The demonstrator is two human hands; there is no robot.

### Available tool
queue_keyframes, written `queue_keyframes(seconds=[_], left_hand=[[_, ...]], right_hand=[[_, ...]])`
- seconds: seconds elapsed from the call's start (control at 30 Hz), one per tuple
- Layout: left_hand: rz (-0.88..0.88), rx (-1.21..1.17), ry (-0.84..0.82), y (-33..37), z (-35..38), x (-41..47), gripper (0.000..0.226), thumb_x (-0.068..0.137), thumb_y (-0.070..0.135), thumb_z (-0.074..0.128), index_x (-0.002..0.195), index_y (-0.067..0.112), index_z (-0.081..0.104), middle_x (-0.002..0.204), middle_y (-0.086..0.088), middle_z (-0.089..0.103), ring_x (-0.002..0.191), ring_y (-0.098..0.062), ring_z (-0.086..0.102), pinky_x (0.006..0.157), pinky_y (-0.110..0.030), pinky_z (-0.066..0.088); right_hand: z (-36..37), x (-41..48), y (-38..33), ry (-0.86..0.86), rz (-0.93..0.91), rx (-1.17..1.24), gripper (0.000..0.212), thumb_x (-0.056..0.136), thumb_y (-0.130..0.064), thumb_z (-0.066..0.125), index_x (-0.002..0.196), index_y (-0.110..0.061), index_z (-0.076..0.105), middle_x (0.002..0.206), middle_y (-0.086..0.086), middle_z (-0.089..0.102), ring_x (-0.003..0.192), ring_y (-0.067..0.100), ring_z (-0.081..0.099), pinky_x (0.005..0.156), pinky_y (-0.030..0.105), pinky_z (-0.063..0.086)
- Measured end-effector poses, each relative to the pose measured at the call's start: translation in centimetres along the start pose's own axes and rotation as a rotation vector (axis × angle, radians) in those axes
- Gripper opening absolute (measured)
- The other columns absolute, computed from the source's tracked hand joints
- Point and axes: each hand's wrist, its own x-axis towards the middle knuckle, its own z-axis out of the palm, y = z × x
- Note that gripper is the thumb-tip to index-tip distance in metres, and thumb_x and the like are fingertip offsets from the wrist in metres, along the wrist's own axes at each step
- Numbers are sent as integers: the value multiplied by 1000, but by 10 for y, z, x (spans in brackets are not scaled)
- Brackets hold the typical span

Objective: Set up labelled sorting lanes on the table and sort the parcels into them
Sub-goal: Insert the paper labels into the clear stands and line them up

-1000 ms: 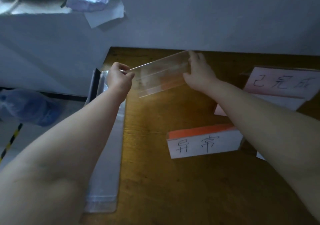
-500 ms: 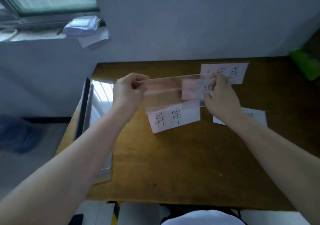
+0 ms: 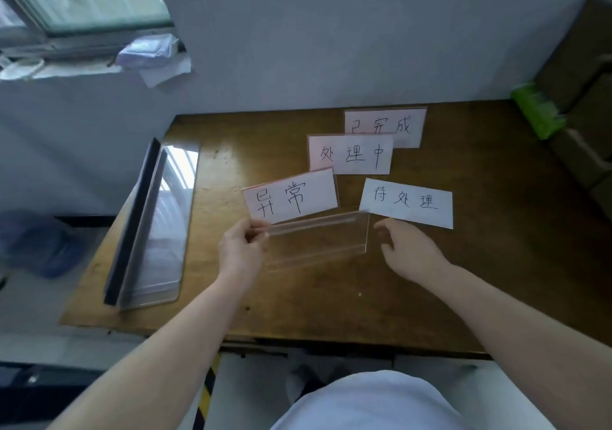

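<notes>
As L hand (image 3: 240, 251) pinches holder (image 3: 319, 241), R hand (image 3: 406, 248) beside

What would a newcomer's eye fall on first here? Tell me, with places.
Handwritten label cards sit mid-table: 异常, 处理中, 已完成 and 待处理. Just in front of them, the left hand pinches one end of an empty clear acrylic sign holder, with the right hand open beside its other end. Long clear divider strips lie along the table's left edge.

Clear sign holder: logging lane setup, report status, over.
Left hand pinches left end of clear holder. Right hand open, beside its right edge. 待处理 label loose on table, not yet sleeved. Nothing blocking.
</notes>
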Motion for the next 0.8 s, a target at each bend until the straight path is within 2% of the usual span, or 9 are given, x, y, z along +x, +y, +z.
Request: queue_keyframes(seconds=[0.1,0.2,0.27,0.33,0.43,0.53,0.63,0.7,0.8], left_hand=[[-44,58,61,-3,15,-3,32,92,1,61,83,31,64,87,1,66,91,-26,66,79,-39,58],[-67,202,131,-1,22,-8,21,93,5,58,92,25,65,90,-1,66,93,-28,64,73,-31,49],[-72,353,153,7,25,-13,26,92,7,56,109,24,66,110,-7,65,103,-29,60,84,-36,49],[-51,536,177,22,32,-23,41,91,7,57,127,26,58,135,-9,49,123,-29,45,100,-41,42],[132,568,198,51,55,-43,47,92,5,58,135,24,51,145,-3,35,135,-25,28,110,-42,36],[319,536,79,78,88,-58,36,95,4,53,126,22,57,140,3,40,130,-17,36,106,-37,40],[422,511,-150,97,126,-68,27,98,7,50,118,21,61,126,7,52,108,-8,52,92,-23,43],[473,552,-275,101,152,-71,26,98,7,50,118,19,62,123,5,58,110,-11,57,95,-23,45],[437,684,-424,103,187,-73,32,98,10,51,129,17,56,134,-1,57,123,-18,53,104,-31,42]], right_hand=[[-3,5,17,-54,-27,-100,43,93,-16,54,135,-23,48,132,0,54,121,18,51,99,39,46],[-7,14,36,-62,-41,-195,46,93,-16,53,139,-21,44,137,2,49,124,20,47,100,38,44],[-12,26,51,-69,-45,-273,50,94,-16,51,143,-17,39,148,5,39,134,24,37,105,43,37],[-19,38,66,-117,-53,-377,56,97,-23,47,150,-15,28,159,7,20,146,26,15,113,47,25],[-23,52,86,-215,-47,-446,63,102,-38,38,154,-16,11,162,4,2,149,24,-2,118,49,15],[-21,52,106,-292,-41,-444,64,102,-46,30,154,-17,7,162,1,0,149,21,-3,118,50,16],[-20,37,125,-294,-87,-475,65,102,-48,28,155,-17,4,162,-2,-2,149,20,-1,117,49,16],[-23,26,135,-265,-118,-494,64,102,-48,27,154,-18,6,162,-2,1,149,19,2,117,48,17],[-28,2,151,-269,-131,-503,61,102,-46,29,154,-19,13,162,-3,8,148,18,8,116,46,19]])
